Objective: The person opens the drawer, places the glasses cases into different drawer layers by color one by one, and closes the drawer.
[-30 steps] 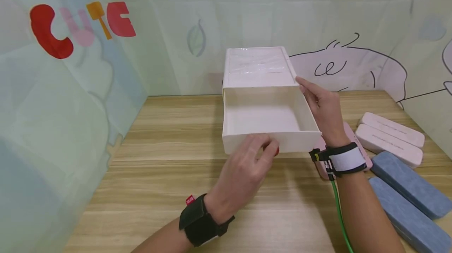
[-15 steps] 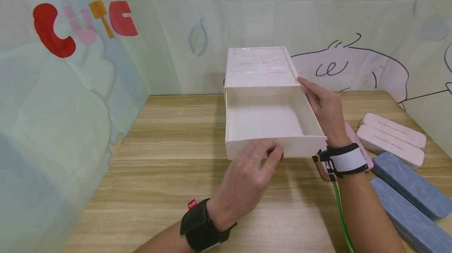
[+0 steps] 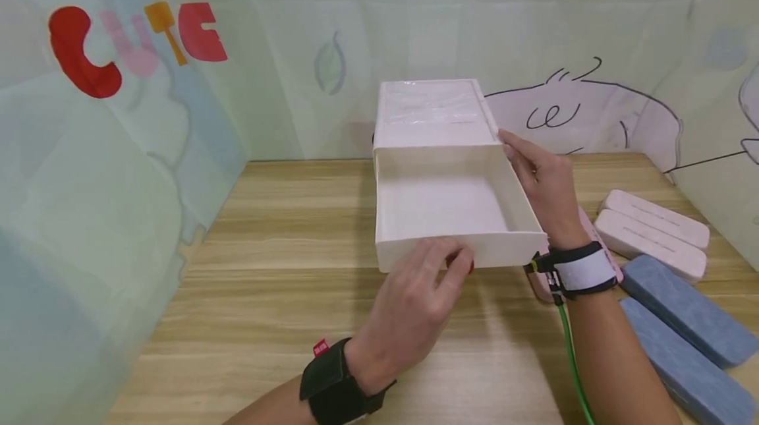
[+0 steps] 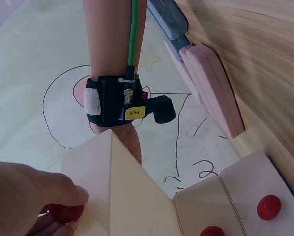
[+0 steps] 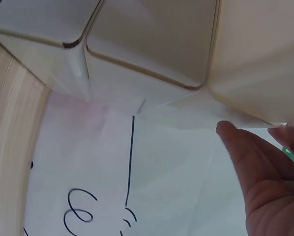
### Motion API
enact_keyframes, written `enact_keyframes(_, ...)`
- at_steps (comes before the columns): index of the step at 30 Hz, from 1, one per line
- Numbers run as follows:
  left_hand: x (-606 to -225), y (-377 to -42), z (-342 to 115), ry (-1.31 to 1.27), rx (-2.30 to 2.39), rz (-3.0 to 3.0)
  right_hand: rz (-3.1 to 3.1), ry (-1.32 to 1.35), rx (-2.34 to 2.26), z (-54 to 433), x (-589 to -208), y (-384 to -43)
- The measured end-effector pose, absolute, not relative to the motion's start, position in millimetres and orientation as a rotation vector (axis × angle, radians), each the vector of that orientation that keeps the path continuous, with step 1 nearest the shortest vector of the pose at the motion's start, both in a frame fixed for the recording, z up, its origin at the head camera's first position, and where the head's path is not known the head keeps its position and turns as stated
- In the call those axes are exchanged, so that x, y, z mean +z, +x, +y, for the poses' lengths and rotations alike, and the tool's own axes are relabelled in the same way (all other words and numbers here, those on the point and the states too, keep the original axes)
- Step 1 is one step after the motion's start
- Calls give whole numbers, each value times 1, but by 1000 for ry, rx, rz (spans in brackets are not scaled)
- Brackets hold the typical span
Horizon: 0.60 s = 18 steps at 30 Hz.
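Note:
A small white drawer cabinet (image 3: 435,112) stands at the back of the table, clear film over its top. Its top drawer (image 3: 439,204) is pulled out toward me, with nothing in it. My left hand (image 3: 409,313) pinches the red round knob (image 4: 66,212) on that drawer's front between thumb and fingers. Two lower drawers with red knobs (image 4: 269,207) show closed in the left wrist view. My right hand (image 3: 548,191) is at the cabinet's right side, fingertips (image 5: 226,127) against the wall near the top edge and the fingers fairly straight.
On the right of the wooden table (image 3: 284,227) lie two pale pink oblong cases (image 3: 652,244) and two blue ones (image 3: 690,310). A pink case (image 4: 213,86) lies partly under my right wrist. A green cable (image 3: 569,346) runs along the right forearm. Printed cloth walls (image 3: 284,82) enclose the table.
The top drawer has come a little farther out toward me, with my left hand moving back on its knob. My right hand keeps its place at the cabinet's side.

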<state>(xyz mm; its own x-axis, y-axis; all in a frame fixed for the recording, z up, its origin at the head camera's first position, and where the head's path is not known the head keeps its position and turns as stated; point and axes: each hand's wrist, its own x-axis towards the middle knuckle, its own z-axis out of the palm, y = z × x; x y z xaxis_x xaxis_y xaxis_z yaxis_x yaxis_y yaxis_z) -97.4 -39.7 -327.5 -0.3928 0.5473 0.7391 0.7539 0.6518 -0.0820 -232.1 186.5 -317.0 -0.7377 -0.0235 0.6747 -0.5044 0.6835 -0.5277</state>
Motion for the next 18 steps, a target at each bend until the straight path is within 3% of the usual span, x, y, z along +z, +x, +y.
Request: enact_keyframes(18,-327,-100,-40,-1007,-365,-2061,-2536,22,801,223,-324,-179)
